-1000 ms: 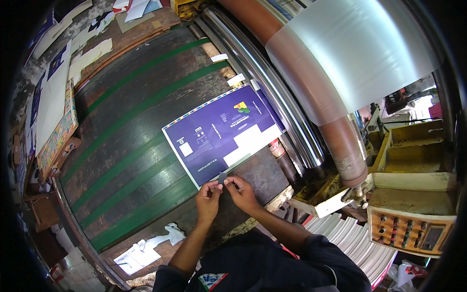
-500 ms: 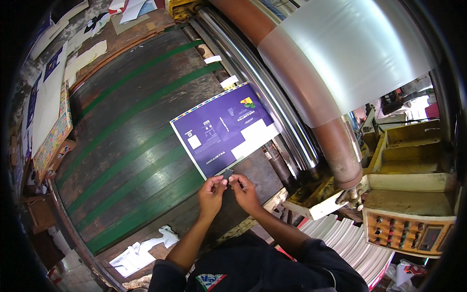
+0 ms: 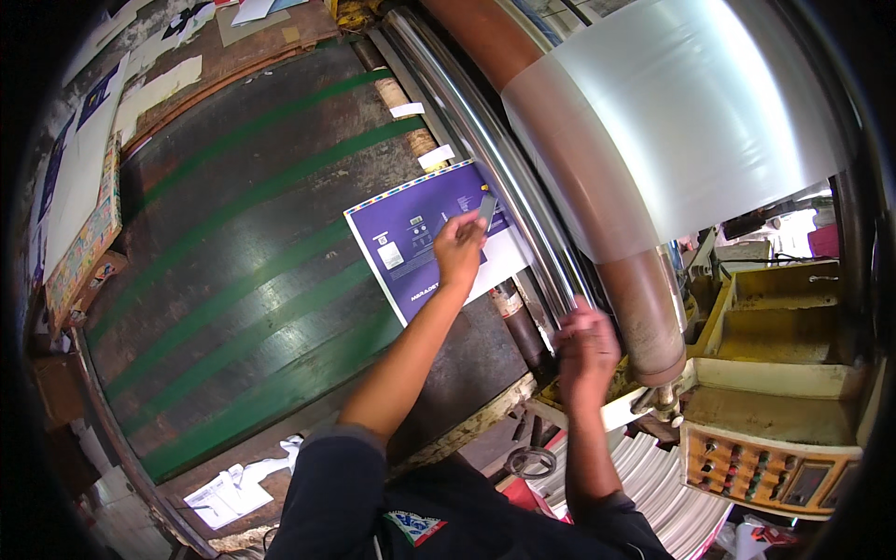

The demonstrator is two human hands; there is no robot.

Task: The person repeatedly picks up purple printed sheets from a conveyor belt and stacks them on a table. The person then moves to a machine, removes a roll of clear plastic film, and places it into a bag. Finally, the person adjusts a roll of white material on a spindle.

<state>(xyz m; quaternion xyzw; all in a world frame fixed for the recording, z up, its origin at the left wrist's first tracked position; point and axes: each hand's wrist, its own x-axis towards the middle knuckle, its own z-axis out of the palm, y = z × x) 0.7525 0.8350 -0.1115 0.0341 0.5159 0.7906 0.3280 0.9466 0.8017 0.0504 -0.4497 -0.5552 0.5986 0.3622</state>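
Observation:
A purple and white printed sheet (image 3: 392,219) lies on the dark feed table, its right edge at the shiny metal roller (image 3: 509,173). My left hand (image 3: 459,250) is over the sheet, fingers closed on a small flat grey piece (image 3: 487,207), possibly a blade; its exact kind is unclear. The piece points toward the sheet's far right corner, close to the roller. My right hand (image 3: 588,353) is beside the near end of the rollers, smeared by motion, so its fingers cannot be read.
Green belts (image 3: 280,191) cross the feed table. Clear film (image 3: 672,121) wraps a large brown roller (image 3: 644,317) at the right. A control panel (image 3: 765,467) with knobs stands low at the right, near a stack of sheets (image 3: 644,485). A handwheel (image 3: 530,461) sits below the table edge.
My hands have parted. The left has moved up over the sheet with the grey piece, and the right has swung right toward the rollers' near end. The view has shifted slightly.

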